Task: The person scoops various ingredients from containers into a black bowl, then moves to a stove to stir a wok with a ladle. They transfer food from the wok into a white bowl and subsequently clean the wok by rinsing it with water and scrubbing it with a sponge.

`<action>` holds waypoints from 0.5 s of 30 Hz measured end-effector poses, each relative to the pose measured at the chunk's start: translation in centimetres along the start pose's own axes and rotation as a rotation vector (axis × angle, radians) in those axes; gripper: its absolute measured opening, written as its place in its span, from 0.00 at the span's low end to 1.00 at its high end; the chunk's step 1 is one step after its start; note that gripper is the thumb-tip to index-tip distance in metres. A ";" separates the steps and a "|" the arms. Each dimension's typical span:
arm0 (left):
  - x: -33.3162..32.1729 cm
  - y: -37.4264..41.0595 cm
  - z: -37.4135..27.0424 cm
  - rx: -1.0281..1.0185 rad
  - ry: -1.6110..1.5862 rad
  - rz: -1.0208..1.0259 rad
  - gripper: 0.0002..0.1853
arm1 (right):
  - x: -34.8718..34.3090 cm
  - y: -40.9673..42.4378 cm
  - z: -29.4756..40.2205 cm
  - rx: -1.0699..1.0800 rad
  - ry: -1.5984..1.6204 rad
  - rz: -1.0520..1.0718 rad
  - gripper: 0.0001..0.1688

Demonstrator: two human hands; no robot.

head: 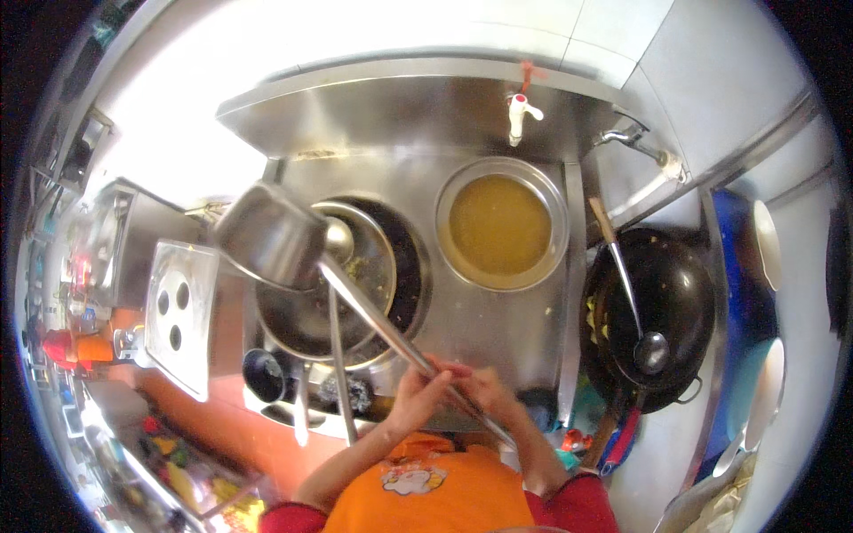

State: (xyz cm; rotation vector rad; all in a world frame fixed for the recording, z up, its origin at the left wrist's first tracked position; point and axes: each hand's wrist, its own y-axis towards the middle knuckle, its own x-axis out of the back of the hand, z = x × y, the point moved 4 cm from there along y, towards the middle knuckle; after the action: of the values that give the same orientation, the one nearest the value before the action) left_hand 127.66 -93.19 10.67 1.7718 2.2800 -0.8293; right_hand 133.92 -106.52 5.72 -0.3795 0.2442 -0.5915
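Both of my hands grip the long metal handle (373,313) of a large stainless-steel dipper. My left hand (421,398) is higher on the handle, close in front of my right hand (490,396). The dipper's cup (266,233) is raised at the left, its base turned up, so its inside is hidden. Below it sits a wide metal pan (286,326) with some food scraps, inside a dark wok. A ladle (338,241) rests in that pan, its handle pointing towards me. Right of it, a metal bowl (558,236) holds yellowish-brown liquid (500,223).
A white tap (516,120) and a metal faucet (626,136) project from behind. At right, a black wok (680,286) holds another ladle (651,352). A steel scrubber (346,393) and a black bowl (263,375) lie near the front edge. A perforated white lid or tray (190,266) stands left.
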 end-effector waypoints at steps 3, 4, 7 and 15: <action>1.8 -0.2 -2.3 -0.038 0.008 -0.162 0.05 | 6.2 7.4 5.0 0.404 -0.334 -0.263 0.16; 2.4 -0.5 -3.1 -0.043 0.051 -0.193 0.05 | 8.4 9.8 7.8 0.444 -0.413 -0.307 0.16; 2.7 -0.5 -4.7 -0.081 0.148 -0.198 0.09 | 17.7 18.0 11.0 0.599 -0.757 -0.671 0.22; 3.3 -0.7 -2.4 0.049 0.017 -0.178 0.03 | 28.9 29.5 14.3 -0.095 -1.168 -0.454 0.35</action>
State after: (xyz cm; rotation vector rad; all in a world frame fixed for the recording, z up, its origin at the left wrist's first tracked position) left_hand 126.50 -89.27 11.50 1.6177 2.4773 -0.9098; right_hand 176.44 -96.84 3.13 -0.8191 -0.9592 -0.7109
